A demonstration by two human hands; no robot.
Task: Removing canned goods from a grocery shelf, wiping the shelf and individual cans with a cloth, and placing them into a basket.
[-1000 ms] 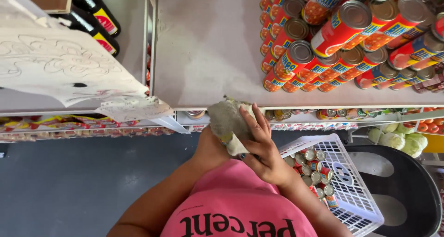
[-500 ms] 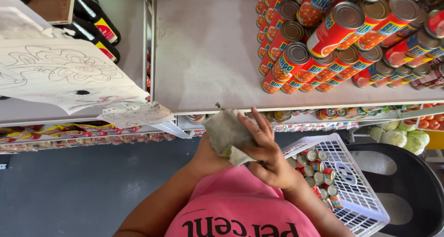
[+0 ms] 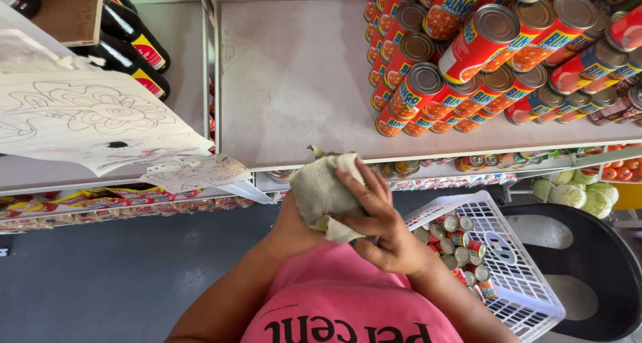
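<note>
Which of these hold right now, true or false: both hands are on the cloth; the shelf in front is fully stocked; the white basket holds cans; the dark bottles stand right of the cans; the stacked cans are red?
1. Both hands are on the cloth. True: the left hand and right hand hold the grey cloth.
2. The shelf is fully stocked. False: the white shelf is bare on its left part.
3. The white basket holds cans. True.
4. The dark bottles stand right of the cans. False: they are far left.
5. The stacked cans are red. True.
</note>
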